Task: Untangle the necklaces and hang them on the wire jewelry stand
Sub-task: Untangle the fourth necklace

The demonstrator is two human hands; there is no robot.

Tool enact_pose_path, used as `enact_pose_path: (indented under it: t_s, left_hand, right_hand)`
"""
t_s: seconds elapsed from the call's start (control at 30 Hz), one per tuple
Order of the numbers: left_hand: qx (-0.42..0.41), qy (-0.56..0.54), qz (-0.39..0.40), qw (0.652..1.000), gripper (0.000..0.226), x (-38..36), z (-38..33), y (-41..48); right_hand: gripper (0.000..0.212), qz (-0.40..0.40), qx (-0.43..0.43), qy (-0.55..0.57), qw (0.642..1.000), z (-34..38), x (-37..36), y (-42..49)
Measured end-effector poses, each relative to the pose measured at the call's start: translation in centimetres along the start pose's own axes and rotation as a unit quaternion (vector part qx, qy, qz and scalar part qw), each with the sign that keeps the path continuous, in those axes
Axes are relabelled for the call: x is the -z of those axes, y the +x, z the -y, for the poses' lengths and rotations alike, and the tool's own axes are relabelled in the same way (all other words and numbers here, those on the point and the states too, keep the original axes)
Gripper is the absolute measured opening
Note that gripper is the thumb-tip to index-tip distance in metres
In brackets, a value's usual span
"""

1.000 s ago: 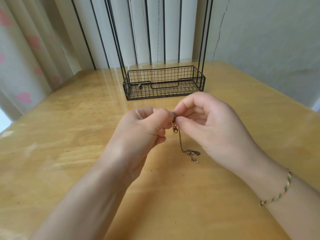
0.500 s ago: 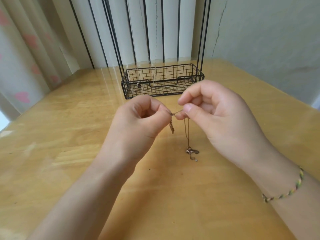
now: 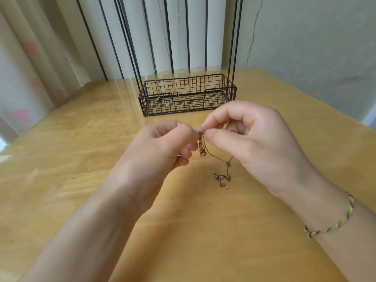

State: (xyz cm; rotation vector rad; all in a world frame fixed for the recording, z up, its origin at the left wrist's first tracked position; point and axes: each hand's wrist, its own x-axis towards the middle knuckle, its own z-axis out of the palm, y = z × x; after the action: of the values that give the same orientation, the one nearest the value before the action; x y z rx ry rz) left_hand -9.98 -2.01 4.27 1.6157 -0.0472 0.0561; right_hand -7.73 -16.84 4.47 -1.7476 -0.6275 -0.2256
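Necklace (image 3: 216, 158): a thin gold-brown chain, held at its top between both hands above the desk (image 3: 71, 159). The left hand (image 3: 162, 153) pinches it with thumb and forefinger, the other fingers (image 3: 186, 153) curled under. The right hand (image 3: 256, 143) pinches the same spot from the opposite side, and the two sets of fingertips almost meet. A short bunched length with a clasp hangs below the pinch. A longer strand slopes down and right to a small knot, then to a tangled end lying on the desk. The wire jewelry stand (image 3: 188, 94) is behind the hands, black, its basket base on the desk. Two fine chains (image 3: 178, 47) hang on it, with a small pendant (image 3: 160, 99) low at the basket's left. A braided bracelet (image 3: 333, 226) is on the right wrist.
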Motion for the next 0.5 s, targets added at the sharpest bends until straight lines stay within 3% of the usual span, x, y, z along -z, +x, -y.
enact_pose_path:
  t_s: [0.1,0.27,0.5]
  left_hand:
    - [-0.008,0.014,-0.007,1.0,0.021,0.1,0.0,0.1]
    - [-0.024,0.042,-0.038,0.998,0.016,0.1,0.1,0.1]
    - [-0.035,0.101,-0.068,0.992,0.01,-0.1,0.2,0.0]
  right_hand:
    - [0.012,-0.009,0.009,-0.023,1.0,0.0,0.0,0.0]
    - [0.004,-0.043,0.072,-0.139,0.987,-0.1,-0.5,-0.2]
    - [0.004,-0.068,0.174,-0.366,0.912,-0.2,-1.1,-0.3]
